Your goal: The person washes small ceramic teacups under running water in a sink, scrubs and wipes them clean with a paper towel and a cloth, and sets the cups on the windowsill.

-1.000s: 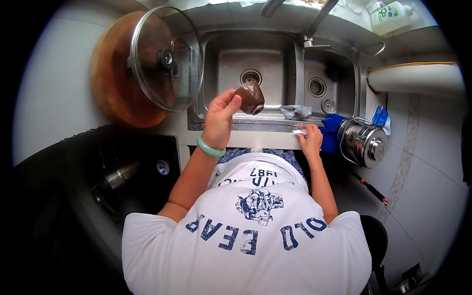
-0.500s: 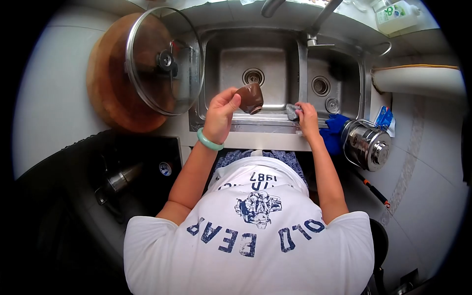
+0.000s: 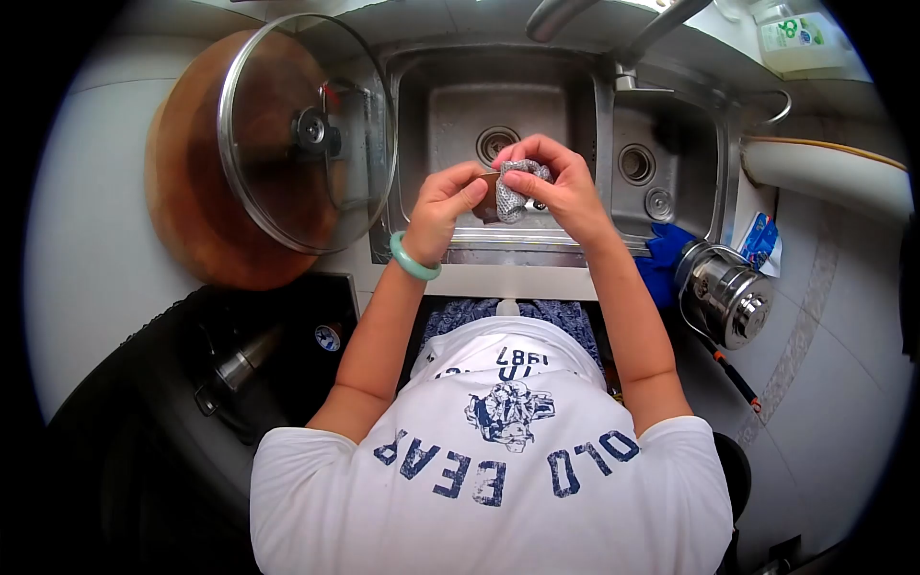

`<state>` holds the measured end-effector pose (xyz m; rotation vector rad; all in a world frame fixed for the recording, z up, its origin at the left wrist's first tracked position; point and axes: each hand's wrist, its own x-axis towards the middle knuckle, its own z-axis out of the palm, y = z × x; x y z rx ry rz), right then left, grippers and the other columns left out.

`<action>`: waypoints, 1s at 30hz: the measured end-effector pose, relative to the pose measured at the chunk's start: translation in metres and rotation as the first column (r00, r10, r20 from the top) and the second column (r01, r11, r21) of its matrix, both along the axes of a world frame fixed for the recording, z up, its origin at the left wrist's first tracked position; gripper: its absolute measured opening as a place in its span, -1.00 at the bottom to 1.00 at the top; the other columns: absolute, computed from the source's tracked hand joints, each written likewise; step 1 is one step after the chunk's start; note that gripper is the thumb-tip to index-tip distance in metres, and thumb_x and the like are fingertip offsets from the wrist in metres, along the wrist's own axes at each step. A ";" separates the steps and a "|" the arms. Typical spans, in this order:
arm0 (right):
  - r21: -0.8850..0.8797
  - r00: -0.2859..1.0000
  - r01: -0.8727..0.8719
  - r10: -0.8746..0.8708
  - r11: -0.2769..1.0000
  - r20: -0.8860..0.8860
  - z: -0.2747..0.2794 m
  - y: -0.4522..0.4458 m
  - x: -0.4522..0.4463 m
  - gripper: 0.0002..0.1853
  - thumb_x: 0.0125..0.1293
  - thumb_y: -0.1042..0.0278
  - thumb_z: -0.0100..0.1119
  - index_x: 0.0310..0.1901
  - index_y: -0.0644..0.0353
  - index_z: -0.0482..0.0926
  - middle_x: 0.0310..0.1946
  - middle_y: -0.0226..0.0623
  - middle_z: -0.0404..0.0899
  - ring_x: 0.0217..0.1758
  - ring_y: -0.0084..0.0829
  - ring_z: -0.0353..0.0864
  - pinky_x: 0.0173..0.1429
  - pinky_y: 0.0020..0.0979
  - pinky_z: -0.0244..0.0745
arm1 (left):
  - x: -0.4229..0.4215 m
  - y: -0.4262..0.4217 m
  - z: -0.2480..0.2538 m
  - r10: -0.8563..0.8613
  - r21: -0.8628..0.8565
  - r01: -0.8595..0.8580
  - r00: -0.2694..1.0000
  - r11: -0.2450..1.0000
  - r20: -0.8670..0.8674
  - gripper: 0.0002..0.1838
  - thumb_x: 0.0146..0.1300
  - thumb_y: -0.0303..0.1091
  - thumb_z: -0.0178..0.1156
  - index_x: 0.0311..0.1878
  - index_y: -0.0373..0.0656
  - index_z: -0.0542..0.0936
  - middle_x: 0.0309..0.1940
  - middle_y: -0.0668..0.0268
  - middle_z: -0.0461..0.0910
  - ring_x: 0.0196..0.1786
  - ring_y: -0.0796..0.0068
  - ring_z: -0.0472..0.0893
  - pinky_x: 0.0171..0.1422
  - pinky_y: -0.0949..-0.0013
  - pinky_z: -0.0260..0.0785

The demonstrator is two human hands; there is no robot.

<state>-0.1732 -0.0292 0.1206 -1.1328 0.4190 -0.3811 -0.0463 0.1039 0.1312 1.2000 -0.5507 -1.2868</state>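
In front of the double sink, my left hand pinches a small brown cup between thumb and fingers. My right hand is closed on a grey, mesh-like cloth and presses it against the cup's right side. The cloth and fingers hide much of the cup, including most of its rim. Both hands are raised over the front part of the large left basin.
A glass pot lid leans against a round wooden board on the left. To the right are the smaller basin, a blue cloth-like item and a steel lidded pot. The faucet stands behind.
My right hand has lifted from the sink's front edge, bringing the grey cloth up and left onto the cup. My left hand still holds the cup. The view has shifted slightly.
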 end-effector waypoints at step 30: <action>0.094 0.947 -0.237 0.252 0.967 -0.201 0.033 -0.008 -0.020 -0.89 0.15 0.41 0.29 -0.38 0.25 0.60 -0.45 -0.47 0.57 -0.40 -0.71 0.49 -0.29 -0.63 0.37 | -0.014 -0.003 0.017 -0.090 -0.135 0.066 0.978 0.989 -0.186 -0.77 0.32 -0.25 0.10 -0.35 -0.22 0.49 -0.45 0.46 0.40 -0.36 0.66 0.35 -0.24 0.55 0.22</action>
